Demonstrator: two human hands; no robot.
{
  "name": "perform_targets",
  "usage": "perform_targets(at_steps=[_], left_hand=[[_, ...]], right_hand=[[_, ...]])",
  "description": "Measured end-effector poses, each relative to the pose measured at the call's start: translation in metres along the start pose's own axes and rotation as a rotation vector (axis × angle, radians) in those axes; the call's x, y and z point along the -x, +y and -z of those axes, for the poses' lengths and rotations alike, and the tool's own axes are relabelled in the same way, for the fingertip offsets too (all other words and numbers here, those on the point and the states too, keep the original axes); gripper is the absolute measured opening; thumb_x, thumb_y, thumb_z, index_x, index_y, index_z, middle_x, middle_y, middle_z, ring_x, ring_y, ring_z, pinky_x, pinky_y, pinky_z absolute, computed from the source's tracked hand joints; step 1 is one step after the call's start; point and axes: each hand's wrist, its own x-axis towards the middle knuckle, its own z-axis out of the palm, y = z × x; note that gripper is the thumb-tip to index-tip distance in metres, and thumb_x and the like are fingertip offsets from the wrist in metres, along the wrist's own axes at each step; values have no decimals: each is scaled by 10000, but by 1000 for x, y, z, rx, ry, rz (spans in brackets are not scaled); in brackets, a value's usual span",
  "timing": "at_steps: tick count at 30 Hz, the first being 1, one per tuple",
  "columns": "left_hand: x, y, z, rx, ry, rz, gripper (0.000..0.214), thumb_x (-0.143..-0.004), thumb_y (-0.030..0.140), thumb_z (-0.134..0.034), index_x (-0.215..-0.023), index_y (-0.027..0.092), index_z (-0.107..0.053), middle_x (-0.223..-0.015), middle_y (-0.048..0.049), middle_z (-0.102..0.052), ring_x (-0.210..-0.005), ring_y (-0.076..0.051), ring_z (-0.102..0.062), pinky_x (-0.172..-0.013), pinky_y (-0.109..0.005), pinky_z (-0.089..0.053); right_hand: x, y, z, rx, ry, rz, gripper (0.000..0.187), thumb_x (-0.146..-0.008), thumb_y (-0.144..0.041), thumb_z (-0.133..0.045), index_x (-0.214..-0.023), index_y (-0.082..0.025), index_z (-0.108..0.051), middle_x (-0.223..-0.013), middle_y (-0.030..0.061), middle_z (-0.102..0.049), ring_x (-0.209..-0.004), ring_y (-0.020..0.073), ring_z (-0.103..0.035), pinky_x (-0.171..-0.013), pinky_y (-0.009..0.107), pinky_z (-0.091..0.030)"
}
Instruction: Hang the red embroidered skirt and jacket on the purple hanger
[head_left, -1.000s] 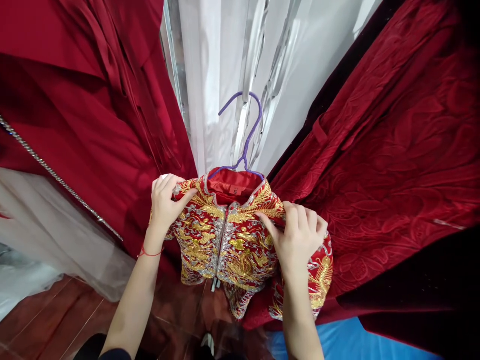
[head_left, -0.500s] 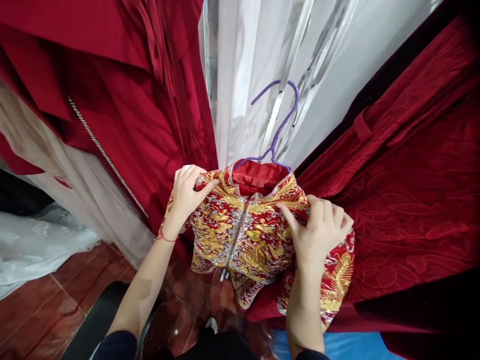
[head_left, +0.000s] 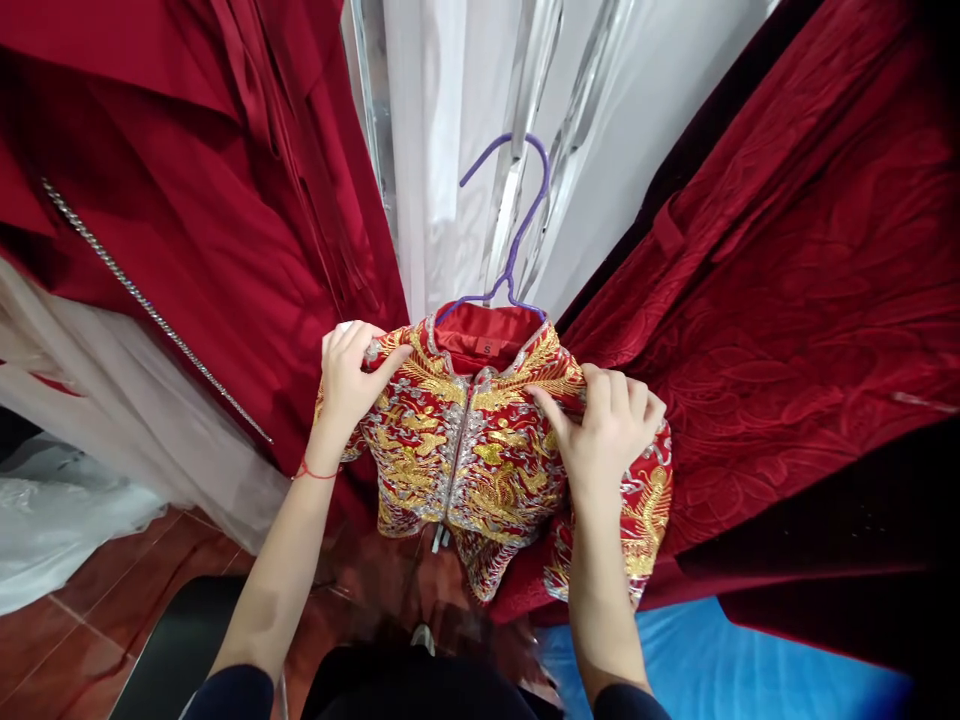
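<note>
A red jacket (head_left: 495, 460) with dense gold and silver embroidery hangs in front of me on a purple hanger (head_left: 513, 255). My left hand (head_left: 351, 375) grips its shoulder on the left, thumb on the front and fingers behind. On the other shoulder, my right hand (head_left: 611, 420) pinches the cloth the same way. The stand-up collar shows a red lining and a small label (head_left: 487, 348) marked S. Down the middle runs the front closure, shut along its length. The hanger's hook crosses a shiny metal bar (head_left: 517, 150); the jacket hides the hanger's arms.
Plain red garments with a glittering chain-like trim (head_left: 150, 308) hang at the left. A dark red patterned garment (head_left: 787, 330) hangs at the right, above blue material (head_left: 697, 660). White fabric (head_left: 60, 510) spreads over the tiled floor (head_left: 67, 650), near a black seat (head_left: 180, 640).
The whole view has shifted, so the jacket, hanger and hands sit slightly further left. Both hands keep their hold on the shoulders.
</note>
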Motion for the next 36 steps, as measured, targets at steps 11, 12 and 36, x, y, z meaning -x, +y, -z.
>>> perform_targets(at_steps=[11,12,36], left_hand=[[-27,-10,10,227,-82,69,469,-911,583,-535,-629,210,-575,-643,-18,-578,-653,-174,-527,-679,-314,-393],[-29,-17,14,319,-137,84,425,-902,583,-545,-718,212,-643,-726,-30,-640,-707,-185,-572,-698,-309,-424],[16,-71,5,-24,284,266,591,-752,792,-578,-835,210,-639,-662,-41,-614,-635,-195,-553,-646,-301,-383]], right_hand=[[-21,54,44,-444,-249,-45,482,-849,-585,-661,-1132,-198,-604,-1032,86,-679,-908,222,-626,-817,347,-477],[-19,63,50,-510,-297,-73,494,-842,-576,-672,-1157,-203,-594,-1062,88,-685,-915,224,-641,-816,346,-492],[4,87,13,-490,-210,-231,604,-880,-730,-454,-565,-215,-477,-479,-39,-359,-439,106,-324,-490,267,-322]])
